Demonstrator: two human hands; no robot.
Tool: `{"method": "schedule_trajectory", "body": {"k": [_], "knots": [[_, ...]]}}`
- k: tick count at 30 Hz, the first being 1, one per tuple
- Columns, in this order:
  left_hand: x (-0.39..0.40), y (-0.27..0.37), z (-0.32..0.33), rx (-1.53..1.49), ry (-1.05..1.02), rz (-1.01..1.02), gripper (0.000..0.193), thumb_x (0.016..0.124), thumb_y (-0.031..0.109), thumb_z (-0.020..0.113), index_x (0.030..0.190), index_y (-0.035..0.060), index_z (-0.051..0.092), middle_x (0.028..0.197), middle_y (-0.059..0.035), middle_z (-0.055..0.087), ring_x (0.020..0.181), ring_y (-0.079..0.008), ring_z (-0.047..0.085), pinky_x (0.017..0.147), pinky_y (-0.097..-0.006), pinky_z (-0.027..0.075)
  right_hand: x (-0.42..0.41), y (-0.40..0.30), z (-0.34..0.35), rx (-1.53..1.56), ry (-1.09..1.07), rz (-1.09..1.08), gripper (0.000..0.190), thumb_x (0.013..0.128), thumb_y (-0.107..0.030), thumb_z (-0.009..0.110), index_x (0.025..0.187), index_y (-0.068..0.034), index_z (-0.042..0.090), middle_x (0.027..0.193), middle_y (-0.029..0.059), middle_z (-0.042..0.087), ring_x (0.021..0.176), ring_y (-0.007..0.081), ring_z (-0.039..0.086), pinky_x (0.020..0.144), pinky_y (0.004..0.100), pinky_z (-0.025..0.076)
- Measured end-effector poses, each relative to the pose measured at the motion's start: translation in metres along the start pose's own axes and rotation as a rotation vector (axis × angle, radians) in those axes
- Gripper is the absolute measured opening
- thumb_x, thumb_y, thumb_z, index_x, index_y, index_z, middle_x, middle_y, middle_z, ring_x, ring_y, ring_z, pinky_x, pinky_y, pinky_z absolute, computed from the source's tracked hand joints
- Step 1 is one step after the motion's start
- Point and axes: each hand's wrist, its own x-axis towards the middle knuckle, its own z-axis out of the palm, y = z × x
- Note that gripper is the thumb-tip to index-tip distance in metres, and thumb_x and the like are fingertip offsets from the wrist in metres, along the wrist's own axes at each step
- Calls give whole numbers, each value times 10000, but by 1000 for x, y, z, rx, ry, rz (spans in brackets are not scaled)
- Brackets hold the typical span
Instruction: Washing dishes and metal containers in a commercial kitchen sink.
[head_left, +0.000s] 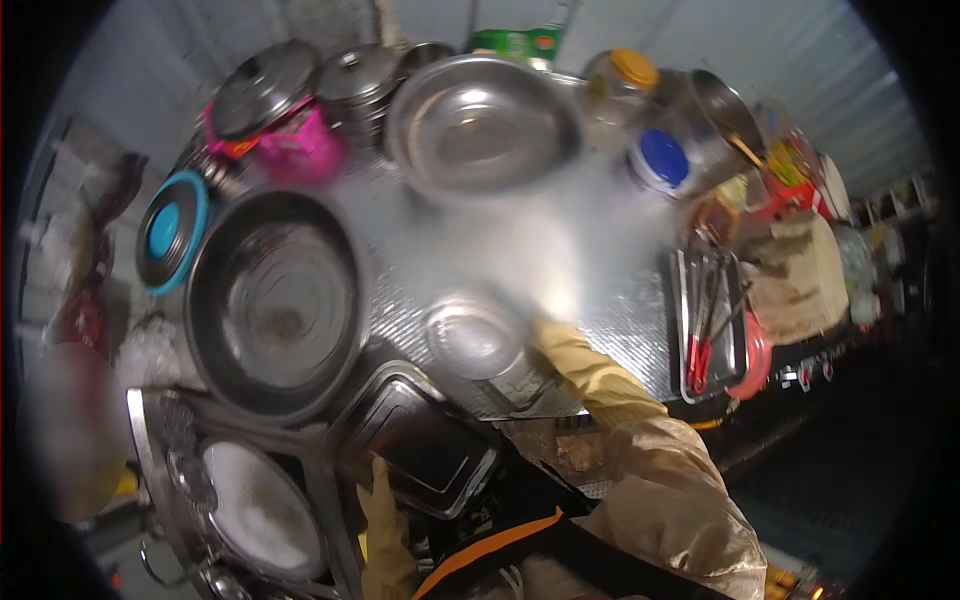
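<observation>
My left hand (384, 517), in a yellow rubber glove, is at the near edge of a dark rectangular metal tray (420, 442) and grips it. The tray is tilted close to my black apron with orange trim. My right hand (555, 337), in the same kind of glove, reaches over the shiny metal work surface (480, 240), beside a small round metal bowl (476, 337); its fingers are blurred, and whether they touch the bowl I cannot tell. A big round metal basin (277, 307) lies left of the bowl.
A sink (142, 442) with a white foamy basin (262, 510) is at lower left. A large metal bowl (484, 127), lidded pots (360, 75) and a pink bag (304, 146) stand at the back. At right are a blue-lidded tub (660, 161) and a tray (679, 322) with red-handled tongs (699, 364).
</observation>
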Motion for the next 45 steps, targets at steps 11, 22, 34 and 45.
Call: {"method": "schedule_trajectory", "body": {"k": [11, 22, 34, 45], "knots": [[-11, 5, -27, 15, 132, 66, 544, 989, 335, 606, 1392, -10, 485, 1306, -101, 571, 1169, -197, 528, 1006, -302, 401, -15, 30, 23, 1048, -206, -175, 301, 979, -248, 641, 1172, -18, 665, 1047, 2, 672, 943, 102, 581, 842, 270, 468], [-34, 18, -76, -161, 89, 8, 542, 982, 388, 600, 1363, 10, 523, 1276, -115, 598, 1164, -215, 540, 1032, -321, 395, -74, -96, -45, 823, -325, -488, 155, 977, -171, 621, 1017, -37, 686, 878, -39, 613, 809, 63, 549, 721, 226, 450], [-46, -1, -211, -589, 501, 77, 507, 1036, 370, 406, 1390, 18, 495, 1315, -161, 584, 1194, -253, 558, 1022, -369, 450, -173, -350, 110, 505, -583, -834, 740, 878, -196, 711, 1510, -74, 345, 1414, 185, 497, 1314, 288, 461, 1105, 382, 358], [-134, -2, -289, -824, 474, 620, 608, 967, 194, 543, 1514, 74, 306, 1480, -129, 430, 1321, -269, 465, 1107, -385, 381, -243, -428, 283, 871, -966, -47, 715, 936, -214, 634, 1532, -134, 249, 1461, 148, 447, 1268, 284, 498, 1006, 451, 462]]}}
